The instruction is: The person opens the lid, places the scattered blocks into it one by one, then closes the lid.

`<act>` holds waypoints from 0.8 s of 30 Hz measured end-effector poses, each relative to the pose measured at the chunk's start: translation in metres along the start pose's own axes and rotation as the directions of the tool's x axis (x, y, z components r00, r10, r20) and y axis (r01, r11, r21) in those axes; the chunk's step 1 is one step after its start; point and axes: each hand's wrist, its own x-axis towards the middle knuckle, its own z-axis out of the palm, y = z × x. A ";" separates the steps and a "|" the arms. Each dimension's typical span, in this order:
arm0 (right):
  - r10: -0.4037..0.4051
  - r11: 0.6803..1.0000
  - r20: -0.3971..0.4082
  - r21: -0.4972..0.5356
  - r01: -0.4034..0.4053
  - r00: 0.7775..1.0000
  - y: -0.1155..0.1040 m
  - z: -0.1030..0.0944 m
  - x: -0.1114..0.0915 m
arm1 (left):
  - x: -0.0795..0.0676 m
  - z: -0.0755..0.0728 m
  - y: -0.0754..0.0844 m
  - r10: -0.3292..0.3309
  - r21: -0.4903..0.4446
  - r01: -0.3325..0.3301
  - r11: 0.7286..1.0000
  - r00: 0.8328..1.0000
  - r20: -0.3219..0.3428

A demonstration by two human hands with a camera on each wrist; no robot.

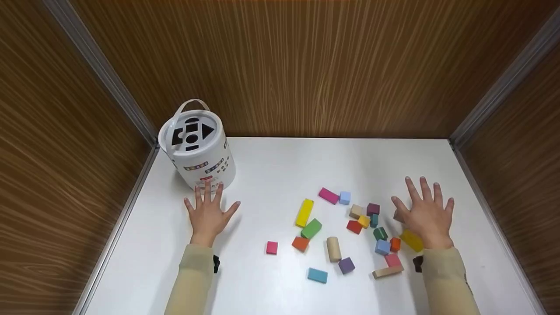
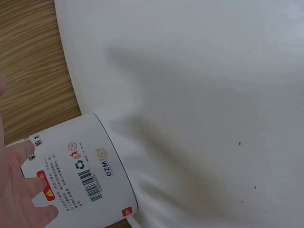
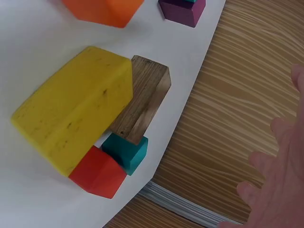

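Note:
My left hand (image 1: 207,219) is held palm down with its fingers spread, holding nothing. Its fingertips overlap the lower front of a white shape-sorter bucket (image 1: 199,159) in the head view. The left wrist view shows the bucket's printed side (image 2: 90,166) with a barcode, beyond the fingers. At the right, my right hand (image 1: 428,218) also spreads its fingers and grips nothing. A yellow block (image 1: 411,240) shows partly from under it. A brown wooden block (image 3: 145,95) lies against that yellow one in the right wrist view, beside a teal block (image 3: 126,152) and a red block (image 3: 98,172).
Several coloured blocks lie scattered between the hands, among them a long yellow block (image 1: 304,213), a green block (image 1: 311,228), a wooden cylinder (image 1: 334,249) and a pink cube (image 1: 271,247). Wood-grain panels (image 1: 306,65) wall the white table (image 1: 262,170) at the back and both sides.

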 end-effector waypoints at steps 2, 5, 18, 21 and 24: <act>-0.007 1.000 -0.007 0.002 0.007 1.000 -0.002 0.000 0.000 | 0.000 0.000 -0.001 0.005 -0.011 -0.005 1.000 1.000 -0.008; -0.018 1.000 -0.019 0.009 0.018 1.000 -0.006 -0.001 0.001 | -0.001 0.001 -0.002 0.006 -0.019 -0.006 1.000 1.000 -0.011; -0.113 0.988 0.055 0.109 0.106 0.992 -0.038 0.002 0.002 | -0.007 -0.009 -0.004 -0.023 -0.087 0.020 0.996 0.999 -0.042; -0.139 0.979 0.097 0.161 0.122 0.986 -0.048 0.006 0.002 | -0.008 -0.014 -0.004 -0.030 -0.116 0.022 0.993 0.997 -0.068; -0.169 0.968 0.122 0.207 0.142 0.978 -0.059 0.008 0.002 | -0.009 -0.021 -0.005 -0.032 -0.141 0.017 0.990 0.994 -0.105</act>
